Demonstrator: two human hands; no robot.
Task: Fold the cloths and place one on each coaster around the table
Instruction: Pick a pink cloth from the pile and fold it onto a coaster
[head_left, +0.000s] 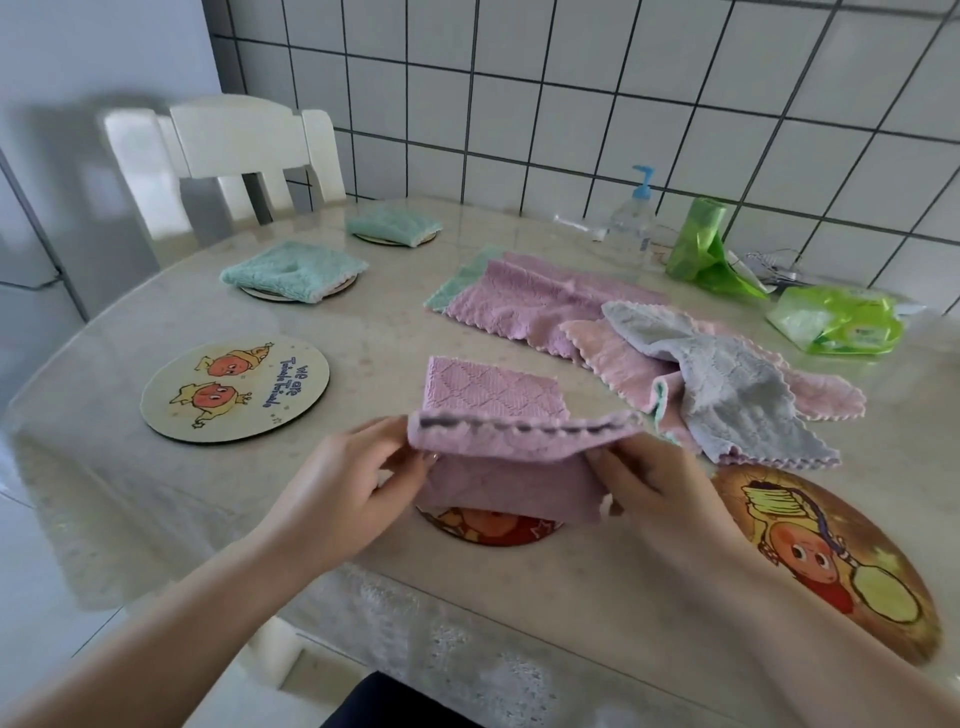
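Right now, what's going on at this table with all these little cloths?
A person is folding a purple cloth, pinching one end in the left hand and the other in the right hand, just above a red coaster at the near edge. Two folded teal cloths already sit on coasters on the far side. The pale cartoon coaster and the big orange one hold no cloth. A loose pile of unfolded cloths waits in the middle.

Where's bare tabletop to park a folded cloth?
Free: the strip between the cream coaster and the purple cloth both hands hold. Crowded: right of centre, the loose cloth pile, with green bags behind.
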